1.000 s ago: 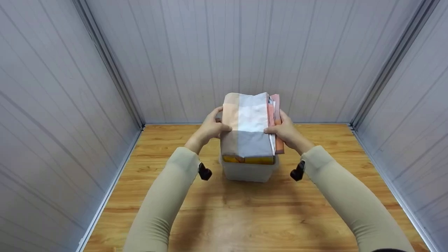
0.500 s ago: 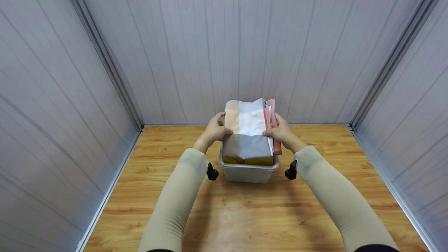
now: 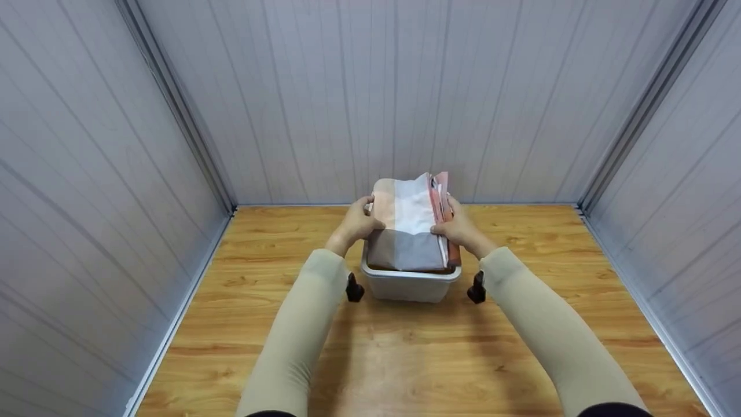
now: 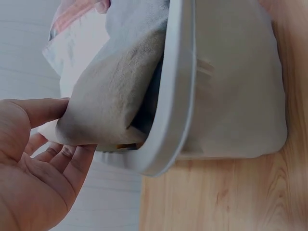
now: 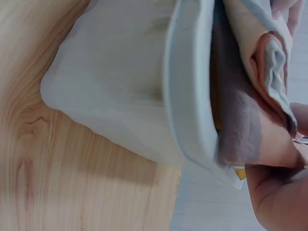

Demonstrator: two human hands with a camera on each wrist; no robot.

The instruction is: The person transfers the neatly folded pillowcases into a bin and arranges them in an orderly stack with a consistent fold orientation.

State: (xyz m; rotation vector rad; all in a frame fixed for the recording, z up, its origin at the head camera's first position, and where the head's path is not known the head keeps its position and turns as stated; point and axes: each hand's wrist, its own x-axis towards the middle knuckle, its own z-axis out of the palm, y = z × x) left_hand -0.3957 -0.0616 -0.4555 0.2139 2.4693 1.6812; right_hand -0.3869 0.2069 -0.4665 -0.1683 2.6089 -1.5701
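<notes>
A folded cloth (image 3: 414,214) with beige, peach, white, grey and rust checks sits in the mouth of a white plastic bin (image 3: 411,288). My left hand (image 3: 358,223) grips its left edge, thumb on top and fingers underneath, as the left wrist view shows on the cloth's grey-brown corner (image 4: 110,91). On the opposite side my right hand (image 3: 460,227) grips the edge where the folded layers show, thumb on top. In the right wrist view the rolled layers of the cloth (image 5: 243,125) lie just inside the bin's rim (image 5: 192,96). What lies beneath the cloth is mostly hidden.
The bin stands on a wood-grain surface (image 3: 393,359). Pale panelled walls (image 3: 393,87) enclose it at the back and both sides, with metal strips in the corners. A small black device (image 3: 355,288) is at the left cuff, another (image 3: 477,288) at the right.
Both hands have moved down and slightly inward with the cloth, which now sits lower in the bin. The yellow strip seen below its front edge is now almost covered.
</notes>
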